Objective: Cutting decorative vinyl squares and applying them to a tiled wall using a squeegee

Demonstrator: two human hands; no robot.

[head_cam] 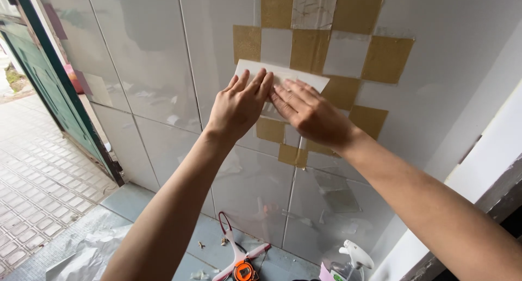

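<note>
A glossy grey tiled wall (152,96) carries a checker pattern of gold and pale square patches (310,50). Against it lies a white rectangular sheet (296,77), slightly tilted, its lower part hidden. The left hand (237,107) and right hand (311,115) both press flat on it, fingers outstretched, fingertips nearly meeting.

Grey tiled floor (136,202): orange tape measure (243,270) central; crumpled plastic sheet (87,254) left of it, white spray bottle (350,259) right.
</note>
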